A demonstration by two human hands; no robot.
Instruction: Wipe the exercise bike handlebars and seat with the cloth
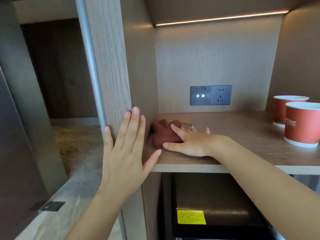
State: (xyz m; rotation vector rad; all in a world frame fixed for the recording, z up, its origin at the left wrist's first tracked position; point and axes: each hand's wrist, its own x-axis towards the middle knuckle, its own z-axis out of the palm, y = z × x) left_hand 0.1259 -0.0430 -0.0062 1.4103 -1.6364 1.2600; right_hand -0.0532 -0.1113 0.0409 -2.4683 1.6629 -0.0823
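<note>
Step in hand: fetching the cloth, by my read. No wiping has begun, and no exercise bike shows in the head view.

Nearest, under the shelf front edge, is a black mini fridge [216, 196] with a yellow label.

Left hand [124, 149] is released, fingers straight, palm flat on the upright wood panel [110, 66] at the shelf's left end.

Right hand [188, 141] lies on the shelf [233, 135] near its front-left corner. Its fingers are spread over the cloth [164, 134], not closed on it.

The cloth is a crumpled red-brown wad, tucked against the left wall.

Next move, as I judge it: curl the fingers to gather the wad, lift it, then turn away to find the bike.

Two red paper cups [301, 125] stand at the right end, well apart from the cloth. A socket plate [211, 95] sits on the back wall. Nothing blocks the pull-out.
</note>
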